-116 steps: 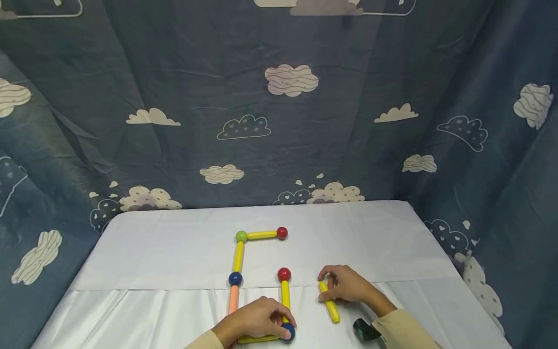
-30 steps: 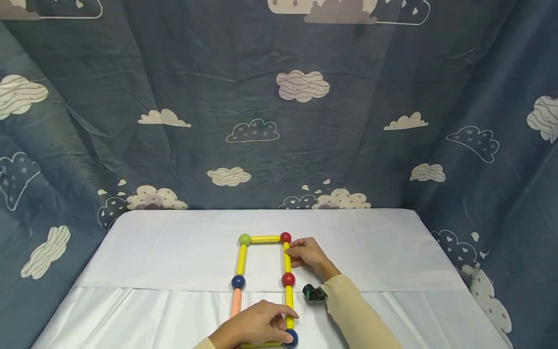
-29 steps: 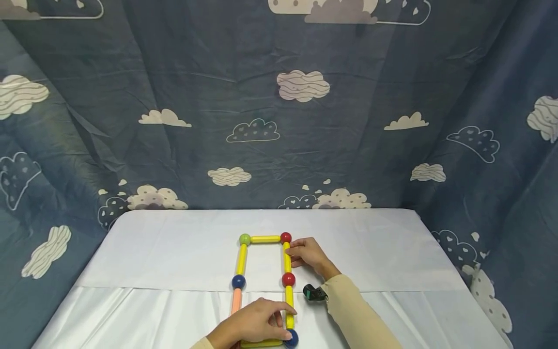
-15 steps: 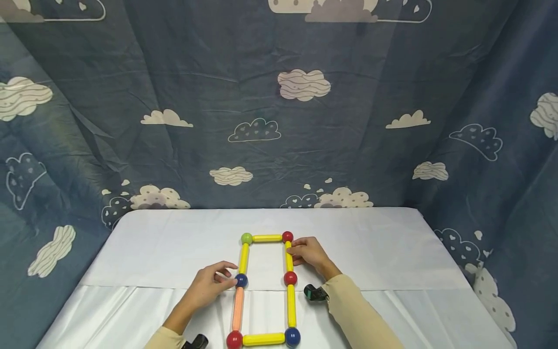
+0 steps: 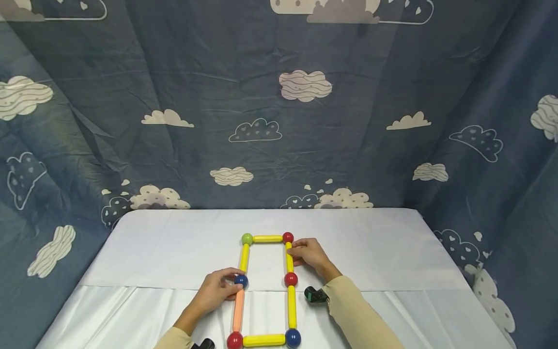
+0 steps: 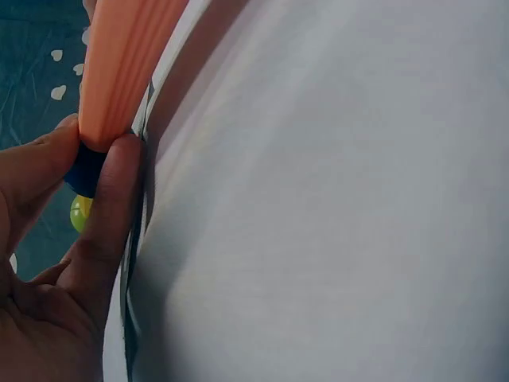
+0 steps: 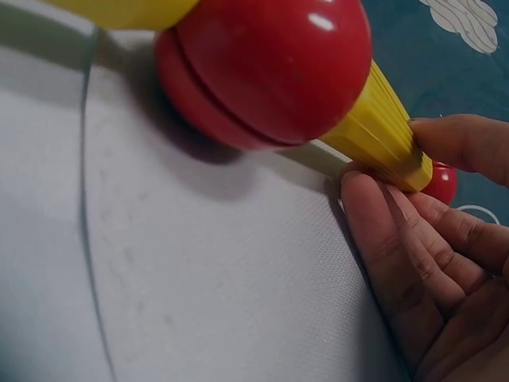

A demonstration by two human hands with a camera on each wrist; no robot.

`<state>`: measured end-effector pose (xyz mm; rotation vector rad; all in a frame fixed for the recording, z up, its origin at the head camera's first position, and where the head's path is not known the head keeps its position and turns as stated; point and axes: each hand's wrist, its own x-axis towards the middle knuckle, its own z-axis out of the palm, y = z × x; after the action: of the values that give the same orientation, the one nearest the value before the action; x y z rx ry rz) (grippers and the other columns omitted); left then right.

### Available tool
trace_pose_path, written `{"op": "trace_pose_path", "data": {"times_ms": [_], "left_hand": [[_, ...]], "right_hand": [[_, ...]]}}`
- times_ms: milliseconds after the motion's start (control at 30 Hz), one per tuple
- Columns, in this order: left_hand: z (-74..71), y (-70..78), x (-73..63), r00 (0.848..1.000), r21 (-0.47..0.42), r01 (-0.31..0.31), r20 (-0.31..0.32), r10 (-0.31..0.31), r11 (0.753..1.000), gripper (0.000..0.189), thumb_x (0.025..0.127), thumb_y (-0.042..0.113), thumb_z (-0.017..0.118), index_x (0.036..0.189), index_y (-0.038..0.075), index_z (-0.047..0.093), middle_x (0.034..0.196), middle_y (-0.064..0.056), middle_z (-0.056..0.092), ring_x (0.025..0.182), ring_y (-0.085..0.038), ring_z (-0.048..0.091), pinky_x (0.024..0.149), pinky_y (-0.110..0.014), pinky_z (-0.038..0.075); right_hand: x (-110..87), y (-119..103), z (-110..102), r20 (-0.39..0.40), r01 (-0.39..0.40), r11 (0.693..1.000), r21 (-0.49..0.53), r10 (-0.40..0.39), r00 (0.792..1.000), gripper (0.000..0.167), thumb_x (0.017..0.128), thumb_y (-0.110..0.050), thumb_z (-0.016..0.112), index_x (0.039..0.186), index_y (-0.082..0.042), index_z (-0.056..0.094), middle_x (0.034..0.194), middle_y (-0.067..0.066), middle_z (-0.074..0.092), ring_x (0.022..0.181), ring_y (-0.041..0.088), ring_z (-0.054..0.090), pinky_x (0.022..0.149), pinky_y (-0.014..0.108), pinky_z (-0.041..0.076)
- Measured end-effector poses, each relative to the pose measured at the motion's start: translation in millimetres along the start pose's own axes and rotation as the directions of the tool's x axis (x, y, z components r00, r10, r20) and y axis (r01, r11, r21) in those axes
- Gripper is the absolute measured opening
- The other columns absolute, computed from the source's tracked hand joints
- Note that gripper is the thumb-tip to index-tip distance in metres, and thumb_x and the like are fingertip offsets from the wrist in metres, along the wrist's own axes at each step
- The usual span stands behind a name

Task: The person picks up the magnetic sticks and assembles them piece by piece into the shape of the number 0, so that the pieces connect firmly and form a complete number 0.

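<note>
Magnetic rods and balls form a tall rectangle lying on the white cloth. My left hand [image 5: 212,293] pinches the blue ball [image 5: 240,281] halfway up the left side, between thumb and finger; in the left wrist view this ball [image 6: 84,173] sits at the end of the orange rod [image 6: 131,72]. My right hand [image 5: 313,256] grips the upper right yellow rod [image 5: 289,265], which joins two red balls, as the right wrist view shows with the nearer red ball [image 7: 270,68] in front. A green ball [image 5: 247,238] marks the far left corner.
The near side has a red ball [image 5: 235,340], a yellow rod [image 5: 264,340] and a blue ball [image 5: 293,338]. Dark wrist devices are at both sleeves, one device [image 5: 316,294] beside the right side. A cloud-patterned curtain [image 5: 340,160] hangs behind the table.
The right hand has brought its yellow rod from the right to between the two red balls. My left hand has left the near right blue ball for the blue ball on the left side.
</note>
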<state>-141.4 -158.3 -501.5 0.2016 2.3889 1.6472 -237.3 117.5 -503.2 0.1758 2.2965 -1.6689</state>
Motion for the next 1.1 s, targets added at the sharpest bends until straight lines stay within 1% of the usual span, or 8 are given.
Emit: {"op": "trace_pose_path", "data": {"times_ms": [300, 433, 600, 700, 833, 967, 1100], "left_hand": [[6.1, -2.7, 0.1, 0.998, -0.034, 0.001, -0.057, -0.002, 0.999, 0.032, 0.085, 0.009, 0.072, 0.116, 0.004, 0.066, 0.109, -0.018, 0.063, 0.068, -0.013, 0.063, 0.06, -0.026, 0.055], [7.9, -2.7, -0.5, 0.998, -0.031, 0.005, -0.066, -0.007, 1.0, 0.032, 0.085, 0.008, 0.072, 0.116, 0.004, 0.066, 0.11, -0.019, 0.063, 0.067, -0.014, 0.062, 0.06, -0.026, 0.055], [9.0, -1.2, -0.1, 0.997, -0.018, -0.001, -0.075, 0.0, 1.0, 0.032, 0.085, 0.008, 0.072, 0.116, 0.005, 0.066, 0.111, -0.02, 0.062, 0.067, -0.012, 0.062, 0.061, -0.025, 0.055], [8.6, -0.7, 0.5, 0.998, -0.013, -0.008, -0.068, 0.007, 1.0, 0.031, 0.085, 0.009, 0.072, 0.116, 0.005, 0.066, 0.111, -0.02, 0.062, 0.067, -0.012, 0.062, 0.061, -0.025, 0.055], [5.2, 0.3, 1.8, 0.999, 0.042, -0.018, -0.043, 0.02, 0.999, 0.031, 0.086, 0.012, 0.072, 0.116, 0.007, 0.066, 0.109, -0.018, 0.063, 0.069, -0.013, 0.064, 0.059, -0.026, 0.054], [0.5, 2.8, 3.4, 1.0, 0.119, -0.004, -0.021, 0.007, 0.993, 0.034, 0.085, 0.018, 0.073, 0.118, 0.01, 0.066, 0.108, -0.012, 0.064, 0.07, -0.013, 0.064, 0.056, -0.026, 0.05], [-2.7, 3.2, 5.8, 1.0, 0.158, 0.003, -0.025, 0.001, 0.987, 0.036, 0.083, 0.02, 0.076, 0.117, 0.012, 0.067, 0.104, -0.008, 0.065, 0.069, -0.012, 0.061, 0.055, -0.027, 0.048]], "right_hand": [[1.7, 0, -3, 0.016, 0.002, 1.0, -0.004, -0.002, 1.0, 0.028, 0.087, -0.012, 0.071, 0.109, 0.004, 0.063, 0.087, 0.011, 0.065, 0.068, 0.018, 0.061, 0.063, 0.03, 0.056], [0.6, 0, -2, 0.017, -0.015, 1.0, -0.001, 0.015, 1.0, 0.028, 0.087, -0.012, 0.071, 0.109, 0.004, 0.063, 0.087, 0.011, 0.065, 0.068, 0.018, 0.061, 0.062, 0.029, 0.055], [1.1, 1, -3, 0.017, -0.017, 1.0, 0.01, 0.016, 1.0, 0.028, 0.087, -0.012, 0.071, 0.108, 0.003, 0.063, 0.087, 0.011, 0.065, 0.067, 0.018, 0.06, 0.061, 0.028, 0.055], [1.3, 0, -3, 0.016, -0.008, 1.0, 0.01, 0.008, 1.0, 0.028, 0.087, -0.012, 0.071, 0.108, 0.004, 0.063, 0.086, 0.012, 0.064, 0.066, 0.018, 0.06, 0.06, 0.028, 0.055], [2.2, 0, -3, 0.01, -0.007, 1.0, 0.017, 0.007, 1.0, 0.028, 0.087, -0.011, 0.071, 0.108, 0.004, 0.063, 0.086, 0.012, 0.064, 0.066, 0.018, 0.06, 0.06, 0.028, 0.055], [2.5, 0, -2, 0.007, -0.011, 1.0, 0.023, 0.011, 1.0, 0.028, 0.087, -0.011, 0.071, 0.109, 0.004, 0.062, 0.086, 0.011, 0.065, 0.065, 0.017, 0.06, 0.06, 0.028, 0.055], [1.5, 1, -1, 0.003, 0.002, 1.0, 0.017, -0.002, 1.0, 0.029, 0.087, -0.011, 0.071, 0.11, 0.005, 0.062, 0.086, 0.01, 0.065, 0.065, 0.017, 0.06, 0.061, 0.029, 0.055]]}}
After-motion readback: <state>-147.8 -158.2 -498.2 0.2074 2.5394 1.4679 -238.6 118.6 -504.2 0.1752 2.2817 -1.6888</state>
